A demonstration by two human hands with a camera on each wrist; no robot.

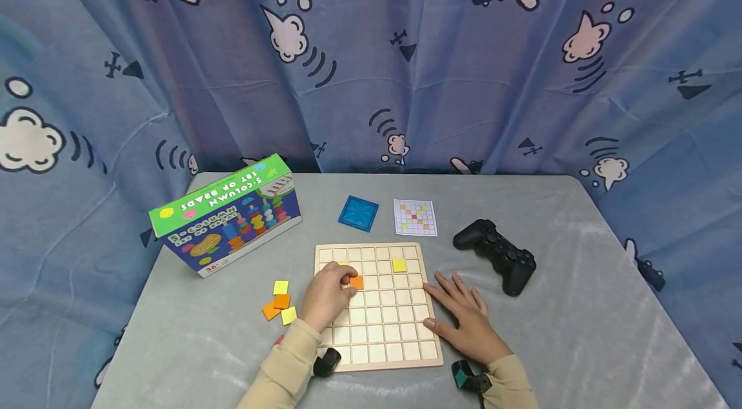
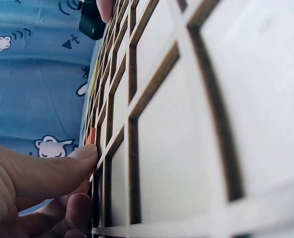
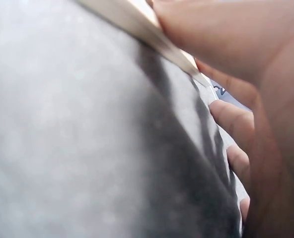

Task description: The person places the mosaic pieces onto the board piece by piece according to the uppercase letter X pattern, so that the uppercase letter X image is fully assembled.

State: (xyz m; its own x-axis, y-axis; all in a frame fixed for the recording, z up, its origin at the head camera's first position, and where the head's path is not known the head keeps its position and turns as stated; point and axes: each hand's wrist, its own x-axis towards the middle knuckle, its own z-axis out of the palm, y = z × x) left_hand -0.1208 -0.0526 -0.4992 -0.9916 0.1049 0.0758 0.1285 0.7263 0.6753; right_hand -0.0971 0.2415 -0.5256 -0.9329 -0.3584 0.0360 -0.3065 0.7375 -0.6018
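Observation:
A pale wooden grid board [image 1: 391, 335] lies on the table. My left hand [image 1: 326, 296] reaches over its left side, thumb and forefinger pinching an orange square tile [image 1: 357, 283] at a cell in the upper part. The left wrist view shows the thumb tip against this orange tile [image 2: 91, 135]; the other fingers curl below. One yellow tile [image 1: 399, 265] sits in a cell at the upper right, and another yellow tile [image 1: 343, 263] is partly hidden behind the left hand. Spread fingers of my right hand [image 1: 466, 319] lie by the board's right edge, thumb touching it.
Loose yellow and orange tiles [image 1: 281, 301] lie left of the board, with a red piece [image 1: 279, 339] partly behind the left sleeve. Farther back are a boxed bead set [image 1: 232, 216], a blue square tray [image 1: 358, 213], a patterned card [image 1: 415, 218] and a black game controller [image 1: 495, 254].

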